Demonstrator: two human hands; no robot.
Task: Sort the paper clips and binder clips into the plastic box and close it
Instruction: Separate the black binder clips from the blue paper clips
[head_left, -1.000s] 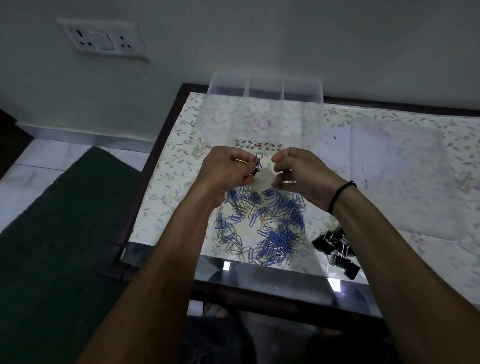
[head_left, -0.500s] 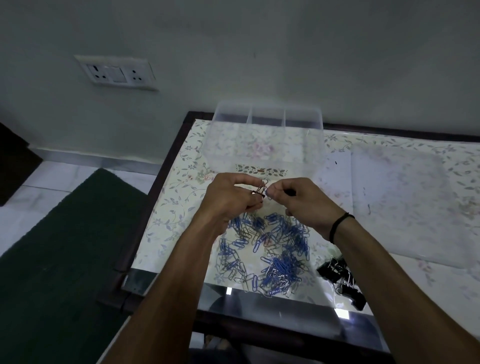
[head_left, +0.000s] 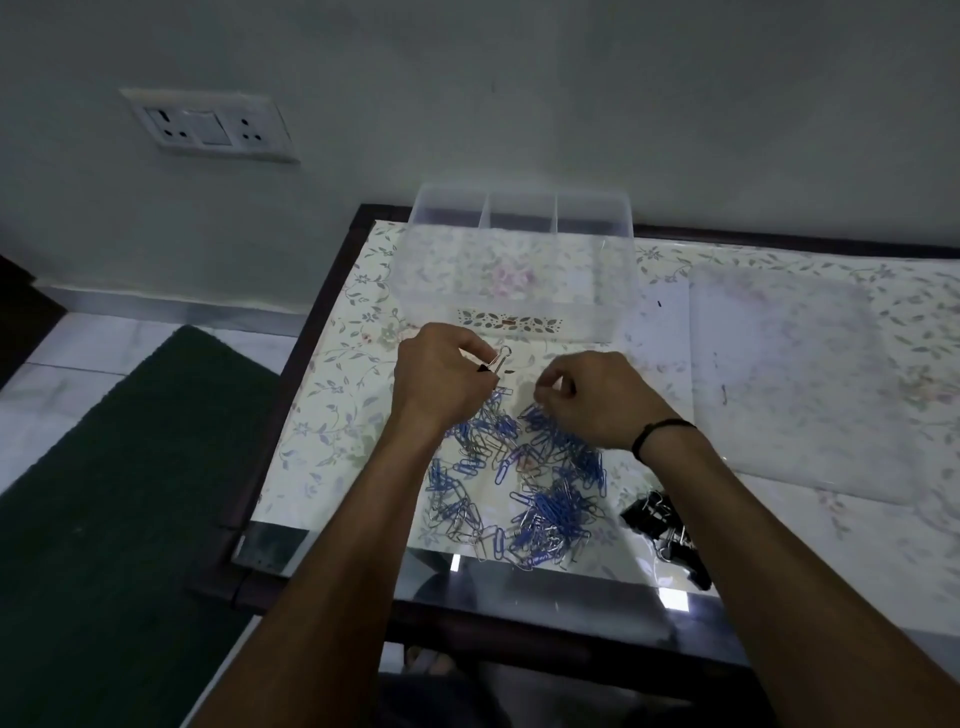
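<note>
Head view: looking down over both forearms at a floral worktop (head_left: 332, 395) with a clear box (head_left: 519, 260) at its far side.
Change: the two hands, pinched together over one clip half a second ago, are now coming apart; the right hand (head_left: 597, 400) is dropping back toward the pile while the left hand (head_left: 441, 374) is keeping the clip.
Meaning: the binder clip (head_left: 493, 364) is looking freed from whatever it was tangled with, so it is probably ready to go into the box; nothing is showing in the box yet.
Left fingers: closing narrowly on the black body of the binder clip, its wire handle sticking up and to the right.
Right fingers: curling in tight just above the far edge of the paper clips (head_left: 524, 478); whether they are pinching a clip or nothing, I cannot tell.
Paper clips: lying in a loose blue and silver heap on the worktop, between the forearms.
Other binder clips (head_left: 665, 530): sitting in a small black cluster beside the right forearm, near the front edge.
Box: standing open, three compartments along its far side, just beyond the hands.
Lid (head_left: 789, 384): lying flat on the worktop to the right of the box.
</note>
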